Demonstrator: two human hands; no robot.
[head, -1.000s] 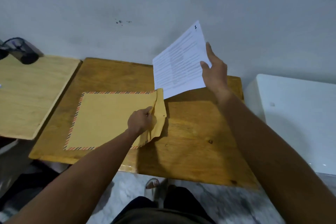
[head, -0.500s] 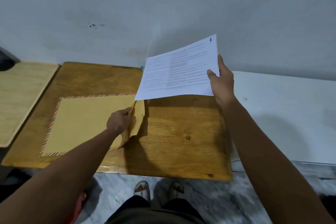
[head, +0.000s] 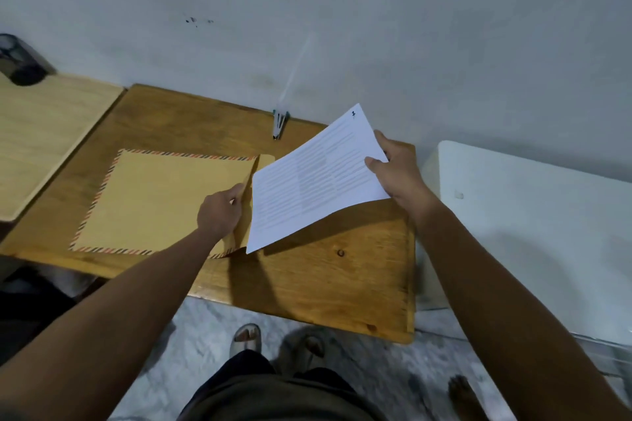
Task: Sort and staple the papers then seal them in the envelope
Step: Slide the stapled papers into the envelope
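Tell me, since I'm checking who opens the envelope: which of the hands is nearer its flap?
Left. The left hand pinches the envelope flap itself; the right hand grips the papers at their far right edge.

Plain room, makeshift desk corner, likely a home.
Small wooden table (head: 325, 284) against bare painted wall (head: 376, 27); marble-pattern floor (head: 212, 328); white cabinet (head: 530, 232) alongside; sandalled feet (head: 246, 338).

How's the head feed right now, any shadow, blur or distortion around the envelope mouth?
Head view: dim, even light; the papers cast a dark shadow on the table beside the envelope; printed text is too soft to read; wide-angle bending curves the table edges; no glare.
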